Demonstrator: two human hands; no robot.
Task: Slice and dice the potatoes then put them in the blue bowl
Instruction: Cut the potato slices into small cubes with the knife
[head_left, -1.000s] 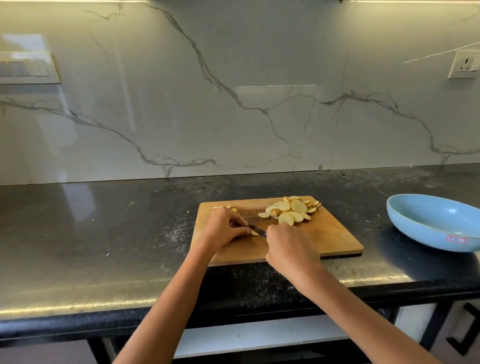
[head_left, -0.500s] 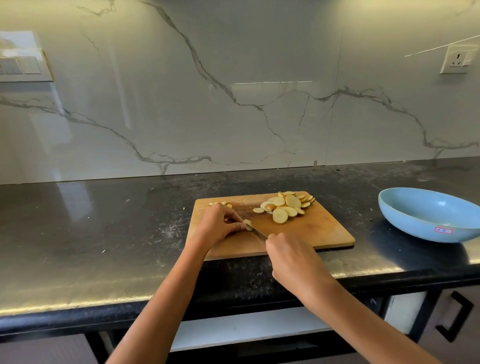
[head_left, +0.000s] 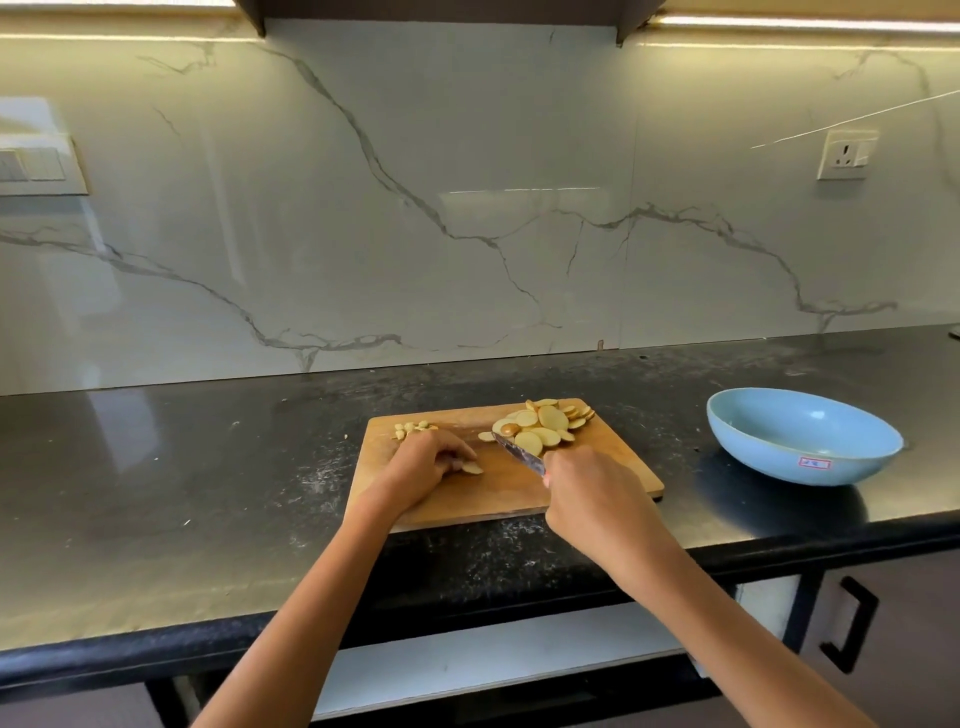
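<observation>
A wooden cutting board (head_left: 613, 470) lies on the black counter. A heap of round potato slices (head_left: 543, 423) sits at its far right, and a small pile of diced bits (head_left: 413, 428) at its far left. My left hand (head_left: 426, 465) rests on the board, its curled fingers holding down a potato piece (head_left: 471, 468). My right hand (head_left: 592, 493) grips a knife (head_left: 517, 453); the blade points up-left, its tip near the slice heap and apart from the held piece. The blue bowl (head_left: 802, 436) stands empty to the right of the board.
The black stone counter (head_left: 208, 493) runs wide to the left of the board, with a marble backsplash behind. A wall socket (head_left: 845, 155) is at upper right and a switch plate (head_left: 36, 166) at upper left. A cabinet handle (head_left: 852, 631) shows below the counter edge.
The knife has drawn away to the right from the piece under my left hand, its tip now by the slice heap. My left hand stays on the piece. The camera tilted up slightly.
</observation>
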